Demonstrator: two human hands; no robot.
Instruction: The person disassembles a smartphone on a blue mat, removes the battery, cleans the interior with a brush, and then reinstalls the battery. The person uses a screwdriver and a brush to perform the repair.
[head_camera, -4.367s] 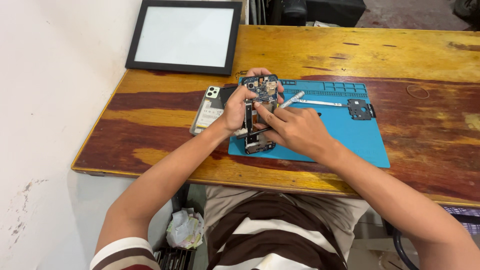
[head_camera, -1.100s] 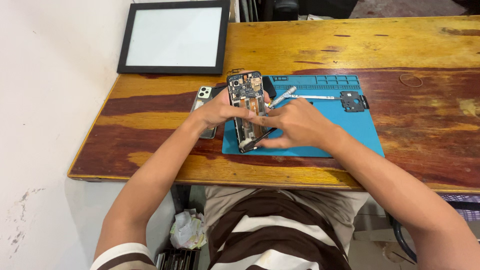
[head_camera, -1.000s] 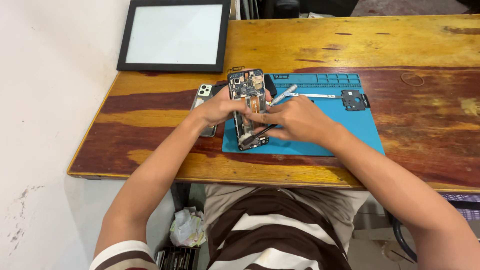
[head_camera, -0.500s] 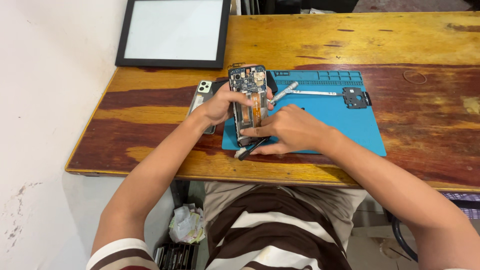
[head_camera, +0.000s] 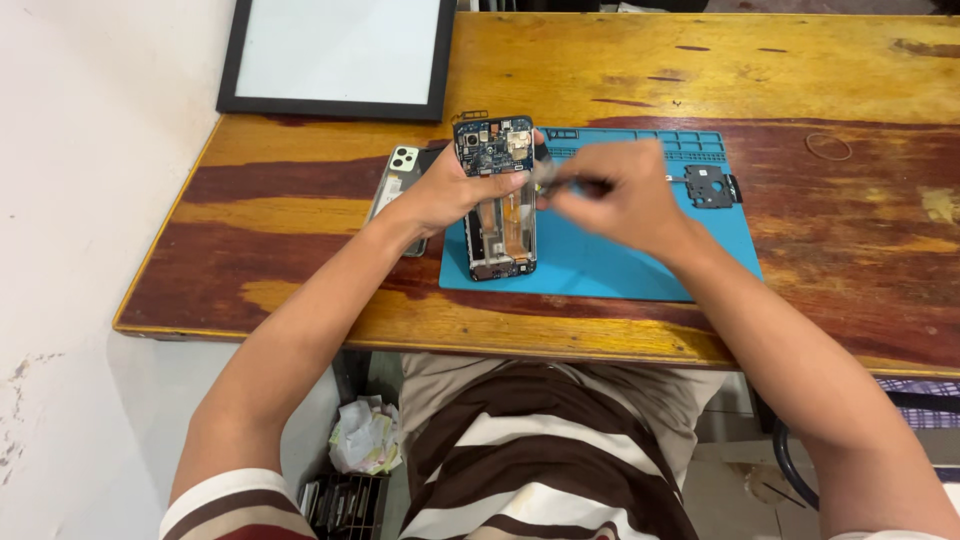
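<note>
An opened phone (head_camera: 497, 200) with its blue circuit board and inner parts showing lies lengthwise on the left end of a blue work mat (head_camera: 640, 255). My left hand (head_camera: 450, 190) grips the phone's upper left side, thumb across the board. My right hand (head_camera: 615, 190) hovers just right of the phone's top, blurred, pinching a thin metal tool (head_camera: 560, 180) whose tip is near the phone's upper right edge.
A phone back cover (head_camera: 398, 180) with a camera cutout lies left of the mat under my left wrist. A small black plate (head_camera: 710, 186) rests on the mat's right part. A black-framed white panel (head_camera: 335, 55) sits at the table's back left. A rubber band (head_camera: 828, 147) lies far right.
My right hand has lifted off the phone's middle and moved up and right to the phone's top edge. The phone stays in my left hand.
</note>
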